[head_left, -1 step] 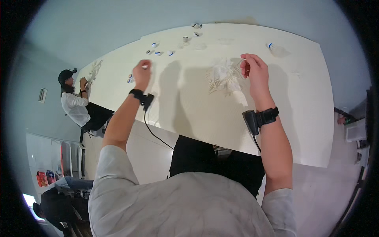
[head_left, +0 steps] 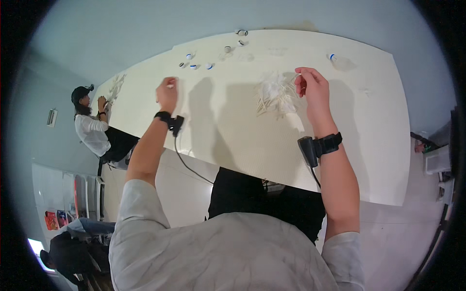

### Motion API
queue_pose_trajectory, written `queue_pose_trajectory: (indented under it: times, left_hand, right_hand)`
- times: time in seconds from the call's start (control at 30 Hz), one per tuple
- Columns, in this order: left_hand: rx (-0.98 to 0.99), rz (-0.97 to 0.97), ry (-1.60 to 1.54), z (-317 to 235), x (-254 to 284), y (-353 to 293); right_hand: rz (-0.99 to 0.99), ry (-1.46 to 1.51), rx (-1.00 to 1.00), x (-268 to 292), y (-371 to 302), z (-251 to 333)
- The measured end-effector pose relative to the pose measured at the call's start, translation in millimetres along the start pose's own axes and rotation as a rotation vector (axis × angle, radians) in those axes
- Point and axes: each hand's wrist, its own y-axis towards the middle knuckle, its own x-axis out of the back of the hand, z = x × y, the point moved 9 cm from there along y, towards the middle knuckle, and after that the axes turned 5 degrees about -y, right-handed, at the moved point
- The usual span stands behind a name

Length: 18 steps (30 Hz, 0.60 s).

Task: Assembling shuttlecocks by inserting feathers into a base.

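My left hand is raised over the left half of the white table. Its fingers are curled closed, with a small whitish bit showing among them that I cannot make out. On the right, my right hand hovers at the edge of a loose pile of thin white sticks, like cotton swabs, with crumpled clear plastic among them. Thumb and fingers are pinched together, and a thin pale stick seems to show at the tips.
Several small round pots, among them a blue-rimmed one, stand toward the far left. A clear container with a blue rim lies at the far right. At the table's left end a person works; another person sits lower left.
My left hand has moved a little left and slightly nearer, now covering the small blue-and-tan things that showed beside it. My right hand has hardly moved.
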Motion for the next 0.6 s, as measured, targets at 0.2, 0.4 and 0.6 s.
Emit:
queue_pose_trajectory:
  times: [0.2,0.4,0.6]
  left_hand:
    - [0.227,0.152,0.443,106.8,5.6,1.0]
    - [0.316,0.249,0.110,113.8,-48.7,5.0]
    - [0.413,0.349,0.246,126.5,-69.1,24.3]
  right_hand:
    - [0.000,-0.072,-0.024,3.5,-0.3,-7.9]
    - [-0.004,-0.114,-0.004,6.1,1.2,-3.3]
    - [-0.008,-0.169,-0.023,7.2,2.4,-11.3]
